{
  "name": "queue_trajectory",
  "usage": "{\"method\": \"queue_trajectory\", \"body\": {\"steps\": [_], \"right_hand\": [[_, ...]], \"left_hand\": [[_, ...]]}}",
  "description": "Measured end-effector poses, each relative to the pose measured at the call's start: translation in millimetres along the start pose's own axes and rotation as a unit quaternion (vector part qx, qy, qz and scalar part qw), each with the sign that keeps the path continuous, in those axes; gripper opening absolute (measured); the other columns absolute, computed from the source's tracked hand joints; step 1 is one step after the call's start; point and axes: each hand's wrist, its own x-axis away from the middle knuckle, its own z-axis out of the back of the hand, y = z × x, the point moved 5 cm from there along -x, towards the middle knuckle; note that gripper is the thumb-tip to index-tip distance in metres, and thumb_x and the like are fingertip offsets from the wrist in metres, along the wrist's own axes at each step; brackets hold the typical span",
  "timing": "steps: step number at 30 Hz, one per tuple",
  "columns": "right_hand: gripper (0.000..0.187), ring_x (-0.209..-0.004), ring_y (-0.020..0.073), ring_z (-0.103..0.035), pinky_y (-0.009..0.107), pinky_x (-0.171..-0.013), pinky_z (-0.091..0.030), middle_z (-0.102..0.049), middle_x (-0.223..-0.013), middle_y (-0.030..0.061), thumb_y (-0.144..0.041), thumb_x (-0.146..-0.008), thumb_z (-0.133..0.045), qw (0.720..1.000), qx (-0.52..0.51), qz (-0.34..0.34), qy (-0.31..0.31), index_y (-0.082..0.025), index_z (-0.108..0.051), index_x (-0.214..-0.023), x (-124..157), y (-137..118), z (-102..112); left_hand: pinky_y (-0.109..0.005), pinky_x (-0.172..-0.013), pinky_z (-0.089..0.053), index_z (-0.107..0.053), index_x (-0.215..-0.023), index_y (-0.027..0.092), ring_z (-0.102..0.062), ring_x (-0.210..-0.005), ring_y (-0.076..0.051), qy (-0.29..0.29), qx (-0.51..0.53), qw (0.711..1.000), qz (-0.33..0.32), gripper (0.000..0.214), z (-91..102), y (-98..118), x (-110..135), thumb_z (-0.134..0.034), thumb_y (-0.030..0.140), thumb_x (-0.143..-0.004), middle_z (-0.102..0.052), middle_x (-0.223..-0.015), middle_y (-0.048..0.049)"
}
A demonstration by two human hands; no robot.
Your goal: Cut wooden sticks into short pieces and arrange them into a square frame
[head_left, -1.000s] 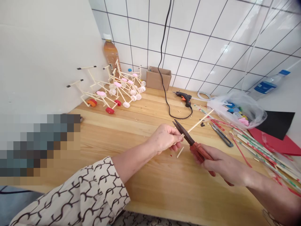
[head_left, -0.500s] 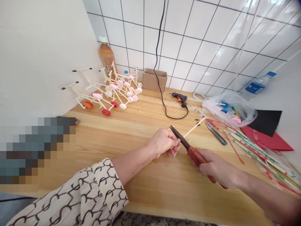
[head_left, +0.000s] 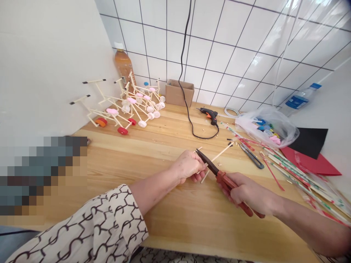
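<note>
Thin pale wooden sticks are pinched in my left hand [head_left: 191, 166]; a longer stick [head_left: 223, 151] reaches out to the upper right and shorter ends poke out around the fingers. My right hand [head_left: 244, 191] is wrapped round the reddish-brown handles of a pair of scissors [head_left: 210, 163] with dark blades. The blades lie across the longer stick, right beside my left fingertips. Whether they are fully closed on it is hard to see.
Small stick-built tricycles [head_left: 120, 106] with bottle-cap wheels stand at the left, before a tea bottle [head_left: 124, 67]. Behind are a cardboard box [head_left: 179, 93] and a glue gun [head_left: 210, 115]. Thread snips [head_left: 252, 157], wrapped sticks [head_left: 301, 175] and a plastic bag [head_left: 267, 128] of caps lie right.
Both hands have shifted very slightly left along with the scissors. The longer stick's far end has dropped a little toward me and left.
</note>
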Motion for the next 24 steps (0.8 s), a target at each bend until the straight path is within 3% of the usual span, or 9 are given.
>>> {"method": "queue_trajectory", "body": {"steps": [24], "right_hand": [[0.019,-0.045,0.0089,-0.036,0.022,-0.038,-0.028,-0.039,-0.053,-0.0067,-0.010,-0.046,-0.042,0.998,-0.049,-0.022,-0.015,-0.020,-0.041,-0.062,1.7,1.6,-6.3]], "left_hand": [[-0.016,-0.032,-0.032,-0.052,-0.051,0.011,-0.044,-0.030,-0.006,-0.010,0.002,1.000,0.015,0.022,-0.6,-4.2,-1.0,-0.056,0.008,-0.072,-0.051,-0.038,0.0024]]}}
